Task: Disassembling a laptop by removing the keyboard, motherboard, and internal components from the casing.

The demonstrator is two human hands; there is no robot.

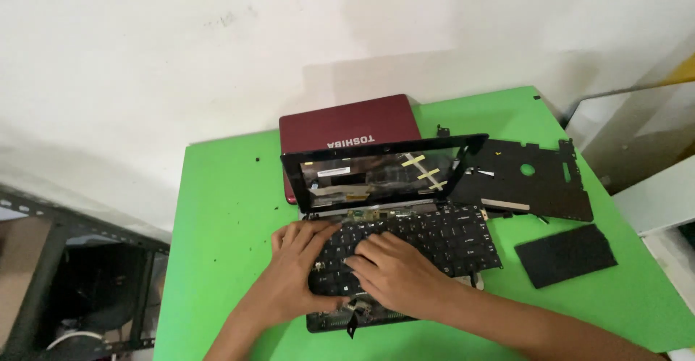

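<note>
A black laptop keyboard (449, 239) lies loose and slightly skewed over the opened base of a small laptop (362, 319). My left hand (300, 256) rests on the keyboard's left end, fingers spread on the keys. My right hand (394, 270) presses flat on the keyboard's middle, fingers pointing left. Behind stands the black screen bezel frame (376, 151) with no panel in it; yellow tape strips (427, 173) and cables show inside. A dark red laptop lid (340, 122) lies behind that.
The work sits on a green table (217, 209) against a white wall. A black plastic base cover (528, 180) and a flat black rectangular panel (565, 254) lie to the right. Small screws are scattered at the left. A dark metal rack (79, 281) stands at the left.
</note>
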